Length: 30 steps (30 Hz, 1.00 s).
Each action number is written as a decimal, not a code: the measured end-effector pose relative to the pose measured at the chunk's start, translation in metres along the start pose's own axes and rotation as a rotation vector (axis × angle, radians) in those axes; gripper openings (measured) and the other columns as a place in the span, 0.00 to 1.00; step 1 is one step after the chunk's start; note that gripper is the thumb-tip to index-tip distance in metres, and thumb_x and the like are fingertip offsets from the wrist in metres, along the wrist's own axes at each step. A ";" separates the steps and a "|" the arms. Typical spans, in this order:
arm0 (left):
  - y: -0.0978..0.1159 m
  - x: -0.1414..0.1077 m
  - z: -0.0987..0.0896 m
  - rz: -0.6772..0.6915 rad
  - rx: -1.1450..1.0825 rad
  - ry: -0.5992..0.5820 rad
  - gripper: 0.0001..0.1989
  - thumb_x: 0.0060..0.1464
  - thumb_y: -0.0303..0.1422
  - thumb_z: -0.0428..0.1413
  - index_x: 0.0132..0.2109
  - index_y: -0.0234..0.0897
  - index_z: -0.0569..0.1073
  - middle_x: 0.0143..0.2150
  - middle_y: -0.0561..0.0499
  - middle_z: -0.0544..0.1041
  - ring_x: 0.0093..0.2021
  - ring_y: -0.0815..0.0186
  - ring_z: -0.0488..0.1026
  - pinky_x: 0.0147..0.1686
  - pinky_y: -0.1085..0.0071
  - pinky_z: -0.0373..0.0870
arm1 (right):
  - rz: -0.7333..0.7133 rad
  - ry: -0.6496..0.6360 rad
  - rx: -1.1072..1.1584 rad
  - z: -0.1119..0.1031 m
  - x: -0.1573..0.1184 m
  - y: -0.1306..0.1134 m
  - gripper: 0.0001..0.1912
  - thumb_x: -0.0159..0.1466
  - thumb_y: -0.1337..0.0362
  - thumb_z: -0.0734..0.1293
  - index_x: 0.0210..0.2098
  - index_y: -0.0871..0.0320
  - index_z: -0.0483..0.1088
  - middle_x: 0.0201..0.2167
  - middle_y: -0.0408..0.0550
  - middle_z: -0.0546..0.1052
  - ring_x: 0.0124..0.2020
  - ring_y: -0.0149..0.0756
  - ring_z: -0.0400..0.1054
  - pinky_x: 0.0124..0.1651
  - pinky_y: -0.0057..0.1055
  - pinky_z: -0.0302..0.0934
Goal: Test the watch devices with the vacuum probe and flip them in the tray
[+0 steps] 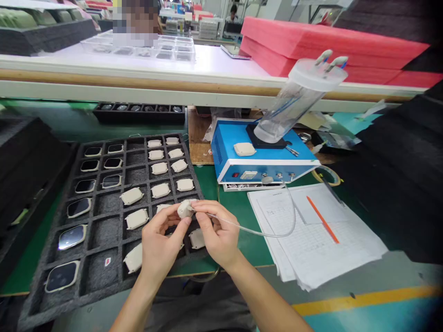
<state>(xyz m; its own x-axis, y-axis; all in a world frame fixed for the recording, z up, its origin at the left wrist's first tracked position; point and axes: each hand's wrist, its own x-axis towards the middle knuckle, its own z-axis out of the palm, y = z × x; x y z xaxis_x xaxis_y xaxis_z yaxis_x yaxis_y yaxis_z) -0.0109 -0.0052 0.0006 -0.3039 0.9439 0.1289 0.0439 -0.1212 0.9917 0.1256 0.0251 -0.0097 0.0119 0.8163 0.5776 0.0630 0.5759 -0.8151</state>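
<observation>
My left hand point(162, 240) pinches a cream watch case point(185, 209) between thumb and fingers, above the lower right of a dark foam tray point(86, 302). My right hand point(219, 230) meets it from the right, its closed fingers on the end of a thin clear tube point(258, 230) that touches the case. That tube curves back to the front of a blue box point(266, 173). Several cream cases point(136, 219) sit in the tray's right compartments, and several dark-screened watch faces point(72, 237) fill its left column. Another cream case point(244, 149) lies on the blue box.
A clear cylinder point(290, 103) leans on the blue box. Papers point(311, 230) with an orange strip point(322, 219) lie at the right. Stacked dark foam point(24, 184) stands at the left. Pink foam point(311, 41) and clear trays point(166, 46) sit on the shelf above. A person is behind it.
</observation>
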 end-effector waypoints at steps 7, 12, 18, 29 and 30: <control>-0.002 0.002 0.001 0.015 -0.001 0.021 0.12 0.51 0.31 0.69 0.44 0.37 0.84 0.39 0.49 0.86 0.37 0.65 0.84 0.40 0.75 0.82 | -0.017 0.003 0.009 0.001 0.002 -0.001 0.10 0.69 0.72 0.68 0.43 0.53 0.80 0.41 0.49 0.85 0.44 0.37 0.81 0.50 0.36 0.78; -0.002 0.005 0.000 0.011 0.004 0.017 0.12 0.50 0.31 0.69 0.44 0.37 0.83 0.39 0.49 0.86 0.37 0.65 0.84 0.40 0.75 0.82 | -0.029 0.010 0.005 0.001 0.003 0.000 0.10 0.69 0.73 0.68 0.42 0.54 0.80 0.41 0.49 0.85 0.44 0.37 0.81 0.49 0.35 0.78; -0.004 -0.003 0.001 0.043 0.073 0.009 0.12 0.54 0.33 0.67 0.46 0.37 0.82 0.40 0.48 0.86 0.38 0.62 0.84 0.40 0.71 0.83 | -0.042 0.002 -0.007 0.000 0.002 -0.002 0.09 0.69 0.73 0.68 0.42 0.54 0.79 0.41 0.49 0.85 0.44 0.37 0.81 0.48 0.35 0.78; 0.036 0.148 -0.088 0.152 1.216 -0.417 0.22 0.61 0.27 0.48 0.58 0.35 0.79 0.55 0.42 0.83 0.56 0.49 0.77 0.60 0.53 0.70 | 0.038 0.037 0.002 -0.003 -0.017 0.003 0.08 0.70 0.71 0.68 0.44 0.53 0.79 0.42 0.49 0.84 0.43 0.38 0.81 0.46 0.36 0.79; 0.033 0.164 -0.094 0.121 1.220 -0.463 0.21 0.60 0.26 0.49 0.55 0.36 0.81 0.54 0.44 0.84 0.55 0.51 0.78 0.59 0.57 0.71 | 0.038 0.040 0.002 -0.003 -0.017 0.003 0.08 0.70 0.71 0.68 0.43 0.53 0.79 0.41 0.49 0.84 0.43 0.38 0.81 0.45 0.35 0.79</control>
<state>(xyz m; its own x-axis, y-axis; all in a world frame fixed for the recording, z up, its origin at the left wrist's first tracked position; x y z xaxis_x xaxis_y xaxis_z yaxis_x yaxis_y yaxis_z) -0.1487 0.1162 0.0552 0.1050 0.9937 -0.0391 0.9499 -0.0885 0.2998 0.1284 0.0129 -0.0217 0.0540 0.8351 0.5475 0.0599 0.5446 -0.8366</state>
